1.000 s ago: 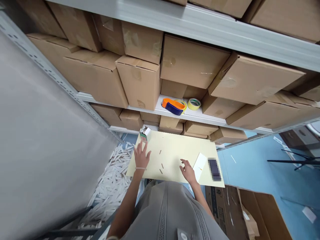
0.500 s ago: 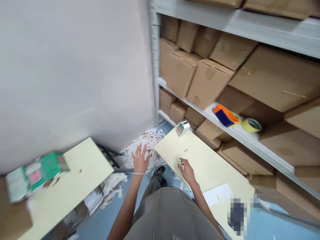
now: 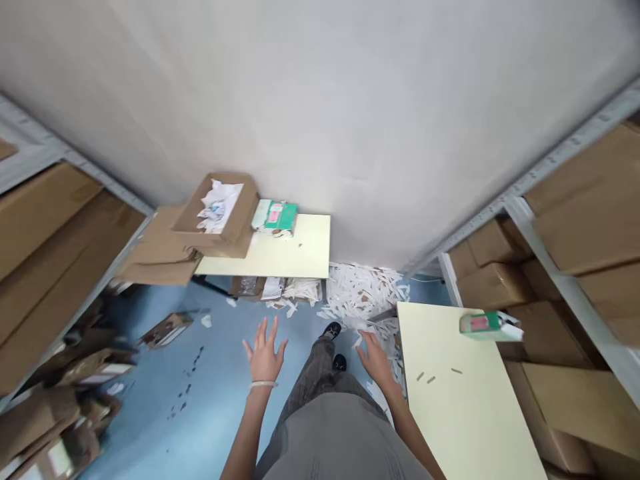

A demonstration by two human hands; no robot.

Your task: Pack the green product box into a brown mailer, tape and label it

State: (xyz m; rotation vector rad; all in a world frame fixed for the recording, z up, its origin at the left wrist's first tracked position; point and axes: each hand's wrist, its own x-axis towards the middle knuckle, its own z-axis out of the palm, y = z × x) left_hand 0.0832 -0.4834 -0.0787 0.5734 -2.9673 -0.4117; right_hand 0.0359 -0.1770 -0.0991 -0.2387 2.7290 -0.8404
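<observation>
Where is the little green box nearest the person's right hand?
In the head view, the green box lies on its side at the far right edge of the pale yellow table, right of the right hand, beside the shelves of cardboard boxes.

Green box [image 3: 487,325] on right yellow table [image 3: 460,413]; paper scraps [image 3: 363,293] on floor [image 3: 210,400].

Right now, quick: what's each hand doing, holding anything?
Left hand: open, fingers spread, holding nothing, in the air over the blue floor.
Right hand: open, empty, beside the near table.
</observation>
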